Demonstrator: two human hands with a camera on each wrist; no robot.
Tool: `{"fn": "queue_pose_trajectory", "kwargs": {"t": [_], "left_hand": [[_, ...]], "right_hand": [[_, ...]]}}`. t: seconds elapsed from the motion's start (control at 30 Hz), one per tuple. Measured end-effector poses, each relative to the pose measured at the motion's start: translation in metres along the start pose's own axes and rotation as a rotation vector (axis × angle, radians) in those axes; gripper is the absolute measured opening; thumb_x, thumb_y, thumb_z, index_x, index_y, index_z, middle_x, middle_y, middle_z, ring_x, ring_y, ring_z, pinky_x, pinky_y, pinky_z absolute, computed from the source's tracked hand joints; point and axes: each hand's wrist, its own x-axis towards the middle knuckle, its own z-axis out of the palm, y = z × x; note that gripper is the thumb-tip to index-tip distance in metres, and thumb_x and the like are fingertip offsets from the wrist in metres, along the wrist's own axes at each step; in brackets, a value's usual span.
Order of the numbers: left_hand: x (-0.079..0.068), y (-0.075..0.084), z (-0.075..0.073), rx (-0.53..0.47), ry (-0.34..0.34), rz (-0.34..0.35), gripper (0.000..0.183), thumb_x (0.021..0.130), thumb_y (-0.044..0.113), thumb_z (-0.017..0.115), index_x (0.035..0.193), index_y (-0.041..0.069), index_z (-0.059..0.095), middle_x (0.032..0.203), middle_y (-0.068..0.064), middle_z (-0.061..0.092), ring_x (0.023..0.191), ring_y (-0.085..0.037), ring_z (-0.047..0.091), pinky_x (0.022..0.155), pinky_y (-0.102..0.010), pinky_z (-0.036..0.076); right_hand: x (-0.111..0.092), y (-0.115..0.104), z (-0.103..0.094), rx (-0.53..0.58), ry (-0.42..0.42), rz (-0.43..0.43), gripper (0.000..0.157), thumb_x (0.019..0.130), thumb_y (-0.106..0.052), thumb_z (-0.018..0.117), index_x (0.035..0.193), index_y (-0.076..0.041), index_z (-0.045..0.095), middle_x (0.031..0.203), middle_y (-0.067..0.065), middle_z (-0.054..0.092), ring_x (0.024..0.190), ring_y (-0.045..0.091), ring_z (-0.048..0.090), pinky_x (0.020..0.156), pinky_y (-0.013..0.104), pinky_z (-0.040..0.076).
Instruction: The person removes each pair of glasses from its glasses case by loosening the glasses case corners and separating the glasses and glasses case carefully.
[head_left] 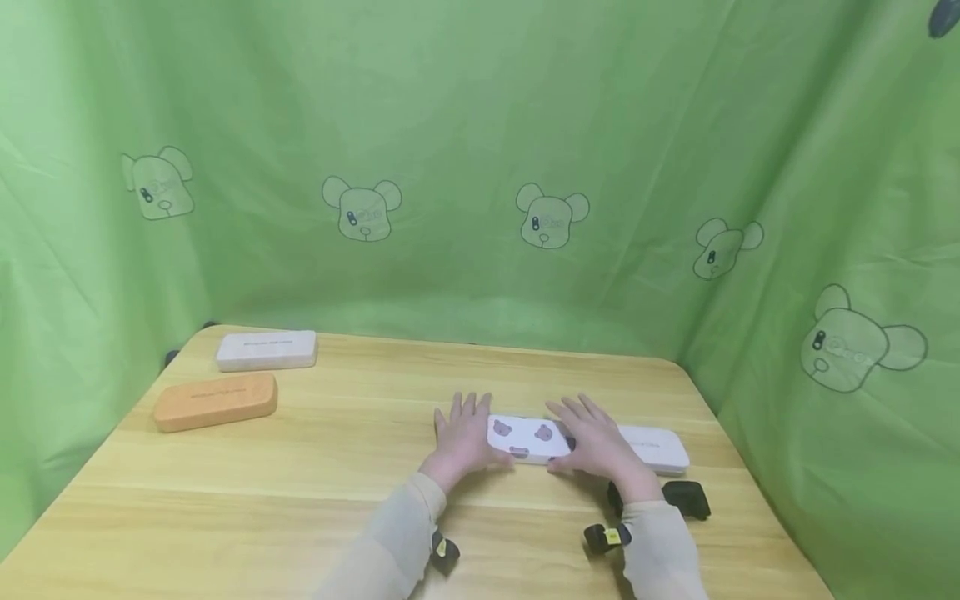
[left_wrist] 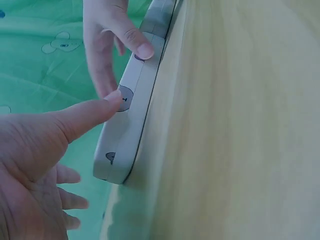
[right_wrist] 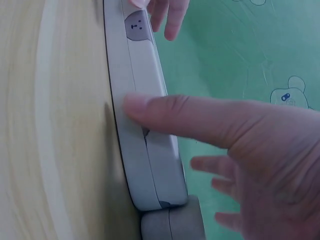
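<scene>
A white glasses case (head_left: pixel 529 434) with brown bear faces lies on the table between both hands. My left hand (head_left: pixel 463 440) is at its left end, fingers straight and spread past the far side; in the left wrist view its thumb (left_wrist: pixel 95 117) is at the case's edge. My right hand (head_left: pixel 597 440) lies over the right end, fingers stretched forward. Its thumb (right_wrist: pixel 165 112) overlaps the seamed front side in the right wrist view. Close against that right end sits a plain white glasses case (head_left: pixel 654 448), partly hidden behind the right hand.
At the table's left, an orange glasses case (head_left: pixel 216 402) lies in front of another white case (head_left: pixel 267 350). A black object (head_left: pixel 686 498) is beside the right wrist. Green curtains (head_left: pixel 450 283) with bear drawings surround the wooden table (head_left: pixel 300 500).
</scene>
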Motion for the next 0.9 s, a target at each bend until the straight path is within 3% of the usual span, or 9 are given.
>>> {"fn": "queue_pose_trajectory", "kwargs": {"t": [0.2, 0.5, 0.9], "left_hand": [[-0.001, -0.001, 0.007, -0.040, 0.023, -0.002, 0.126, 0.059, 0.060, 0.084, 0.155, 0.008, 0.020, 0.162, -0.019, 0.017, 0.151, -0.040, 0.008, 0.117, -0.070, 0.007], [-0.004, -0.004, 0.013, -0.073, 0.002, -0.049, 0.128, 0.059, 0.061, 0.084, 0.155, 0.006, 0.019, 0.163, -0.019, 0.014, 0.152, -0.040, 0.003, 0.116, -0.071, 0.003], [-0.004, -0.007, 0.033, -0.129, 0.079, -0.089, 0.107, 0.059, 0.054, 0.086, 0.145, 0.008, 0.043, 0.160, -0.020, 0.024, 0.151, -0.042, 0.008, 0.117, -0.068, -0.004]], "right_hand": [[0.003, -0.012, -0.001, 0.025, 0.041, -0.067, 0.103, 0.066, -0.047, 0.084, 0.150, -0.013, 0.036, 0.159, 0.021, 0.024, 0.148, 0.047, 0.014, 0.117, 0.069, 0.010], [0.005, -0.022, 0.006, -0.005, 0.016, -0.079, 0.103, 0.069, -0.052, 0.080, 0.151, -0.010, 0.033, 0.159, 0.020, 0.026, 0.147, 0.046, 0.020, 0.116, 0.068, 0.015], [0.003, -0.031, 0.002, 0.013, -0.039, -0.046, 0.088, 0.072, -0.042, 0.082, 0.143, -0.005, 0.046, 0.150, 0.021, 0.043, 0.144, 0.044, 0.029, 0.116, 0.066, 0.021]]}}
